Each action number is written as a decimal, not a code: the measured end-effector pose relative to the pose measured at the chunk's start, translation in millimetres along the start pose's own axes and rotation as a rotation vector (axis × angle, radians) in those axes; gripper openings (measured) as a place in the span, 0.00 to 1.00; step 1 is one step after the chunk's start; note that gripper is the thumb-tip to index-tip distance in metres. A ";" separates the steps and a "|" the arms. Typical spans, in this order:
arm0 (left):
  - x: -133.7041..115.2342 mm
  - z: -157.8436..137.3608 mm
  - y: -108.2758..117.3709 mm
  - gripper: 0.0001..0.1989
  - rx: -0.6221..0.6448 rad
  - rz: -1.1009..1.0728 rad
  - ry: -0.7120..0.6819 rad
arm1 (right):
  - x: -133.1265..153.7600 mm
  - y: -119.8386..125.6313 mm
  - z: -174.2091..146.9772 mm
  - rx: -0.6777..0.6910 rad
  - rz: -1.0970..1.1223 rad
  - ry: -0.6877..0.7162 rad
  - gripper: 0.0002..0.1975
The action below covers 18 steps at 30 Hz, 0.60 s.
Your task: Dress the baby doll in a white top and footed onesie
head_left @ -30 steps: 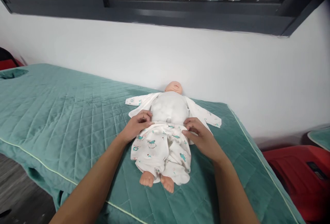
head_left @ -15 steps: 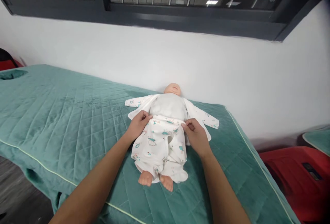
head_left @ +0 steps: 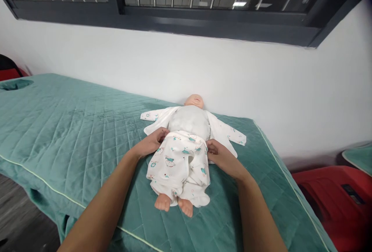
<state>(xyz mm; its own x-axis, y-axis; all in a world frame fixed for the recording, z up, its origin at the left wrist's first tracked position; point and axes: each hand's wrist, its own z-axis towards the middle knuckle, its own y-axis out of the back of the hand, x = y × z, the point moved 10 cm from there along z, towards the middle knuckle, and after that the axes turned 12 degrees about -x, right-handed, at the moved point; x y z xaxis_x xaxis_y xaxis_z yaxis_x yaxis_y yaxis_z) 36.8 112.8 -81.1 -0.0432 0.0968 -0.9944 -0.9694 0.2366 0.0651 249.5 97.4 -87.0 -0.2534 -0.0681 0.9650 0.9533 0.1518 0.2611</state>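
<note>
A baby doll (head_left: 188, 122) lies on its back, feet toward me, on a green quilted bed cover. It wears white printed baby trousers (head_left: 171, 163) and a white printed jacket (head_left: 219, 128) spread open, sleeves out to both sides. The soft pale torso is bare between the jacket's halves. At the left side of the waistband, my left hand (head_left: 151, 142) is closed, its fingertips on the cloth. My right hand (head_left: 223, 158) grips the opposite side of the waistband with curled fingers, partly hidden by the hand itself. Both doll feet stick out of the trouser legs.
The green bed cover (head_left: 78, 128) extends far to the left, with a hole near its far end. A white wall (head_left: 116, 58) stands directly behind the doll's head, under a dark barred window (head_left: 186, 19). A red chair (head_left: 334, 198) is beside the bed's right edge.
Both hands have shifted slightly at the waistband, the fingers now tucked more to the trousers' sides and the right wrist turned outward. The trouser legs have moved slightly left.
</note>
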 end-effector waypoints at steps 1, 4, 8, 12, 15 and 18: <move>2.1 -1.0 -0.5 0.23 0.018 -0.012 0.032 | -0.4 -0.5 -0.1 0.001 -0.005 0.004 0.09; 7.9 -3.8 -1.7 0.31 0.064 -0.012 0.098 | -3.8 -3.6 0.7 0.014 -0.013 -0.003 0.11; 10.2 -4.0 0.2 0.29 0.040 0.016 0.108 | -6.7 -6.8 2.3 0.013 -0.018 -0.043 0.11; 3.8 -2.4 2.2 0.16 -0.009 0.107 0.038 | 0.4 -9.8 2.7 0.012 -0.043 -0.031 0.07; -1.6 -0.8 3.3 0.12 -0.036 0.175 -0.018 | 4.2 -8.6 4.2 -0.013 -0.082 -0.008 0.07; -3.5 1.1 5.3 0.13 -0.080 0.201 -0.035 | 0.9 -4.7 6.7 -0.063 -0.147 -0.012 0.05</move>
<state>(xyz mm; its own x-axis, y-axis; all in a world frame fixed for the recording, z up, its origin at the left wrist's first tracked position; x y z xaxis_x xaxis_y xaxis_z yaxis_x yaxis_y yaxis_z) 32.0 114.8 -77.2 -0.2302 0.1683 -0.9585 -0.9584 0.1315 0.2532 243.7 103.2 -87.2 -0.3925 -0.0728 0.9169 0.9142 0.0790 0.3976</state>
